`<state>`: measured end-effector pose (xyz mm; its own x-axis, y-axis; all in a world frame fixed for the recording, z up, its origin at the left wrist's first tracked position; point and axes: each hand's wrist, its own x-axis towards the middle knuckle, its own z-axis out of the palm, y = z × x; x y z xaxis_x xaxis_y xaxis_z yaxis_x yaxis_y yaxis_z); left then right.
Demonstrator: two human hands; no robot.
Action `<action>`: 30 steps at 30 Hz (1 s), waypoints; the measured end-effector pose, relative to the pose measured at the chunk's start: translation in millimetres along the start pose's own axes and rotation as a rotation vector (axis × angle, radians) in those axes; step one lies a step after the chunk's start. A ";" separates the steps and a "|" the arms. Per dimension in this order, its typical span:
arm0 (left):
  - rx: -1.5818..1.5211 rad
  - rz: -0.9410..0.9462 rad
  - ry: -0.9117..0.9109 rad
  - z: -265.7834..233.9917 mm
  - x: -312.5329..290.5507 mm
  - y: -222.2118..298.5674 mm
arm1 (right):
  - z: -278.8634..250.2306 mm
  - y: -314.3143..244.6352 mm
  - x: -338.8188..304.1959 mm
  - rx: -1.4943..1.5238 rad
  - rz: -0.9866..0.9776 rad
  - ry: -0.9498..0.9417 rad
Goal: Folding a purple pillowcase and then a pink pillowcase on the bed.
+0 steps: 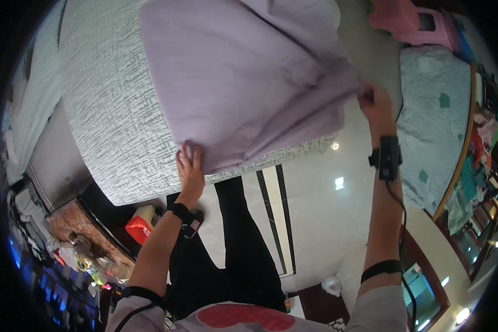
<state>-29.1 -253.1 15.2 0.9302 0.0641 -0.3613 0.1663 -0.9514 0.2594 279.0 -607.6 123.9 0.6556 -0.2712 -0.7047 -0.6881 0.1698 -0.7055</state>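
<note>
Lilac sheet held over patterned mattress.
Left hand point(190, 169) pinches the lilac sheet point(243, 83) at its near corner; right hand point(375, 99) grips the far edge, above the mattress point(110, 122).

Pale lilac sheet point(243, 77), grey-white maze-patterned bedspread point(105, 110), light blue bedcover point(434, 110) with green patches, pink bag point(412, 22), glossy white floor point(326, 221) with black stripes, black trousers point(232, 260)

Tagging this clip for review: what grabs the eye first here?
The large pale lilac cloth sheet spread over the white textured bed cover fills the upper middle. Both hands pinch its near edge: the left hand at the lower corner, the right hand at the right corner. Each wrist carries a black strap-on device.
</note>
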 end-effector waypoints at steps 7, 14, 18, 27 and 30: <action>-0.428 -0.210 0.179 -27.7 -9.7 -0.7 | -24.8 -2.7 -24.8 -0.093 -0.451 -0.157; -0.744 -0.386 0.144 5.9 -4.8 8.0 | -145.2 154.8 42.6 0.196 0.157 0.205; -0.729 -0.347 0.151 -19.1 -5.6 4.3 | -112.4 141.8 27.7 0.295 0.101 0.157; -0.774 -0.229 0.173 -144.8 -15.3 -45.6 | -36.2 -19.8 -17.7 0.180 0.006 -0.154; -0.501 -0.164 0.219 -183.9 -19.3 -70.8 | -33.9 -6.8 -41.1 0.224 -0.063 -0.305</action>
<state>1.3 -131.6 168.5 0.9163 0.3106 -0.2528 0.3996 -0.6683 0.6275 246.2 -629.8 160.3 0.7801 0.0007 -0.6257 -0.5805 0.3741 -0.7233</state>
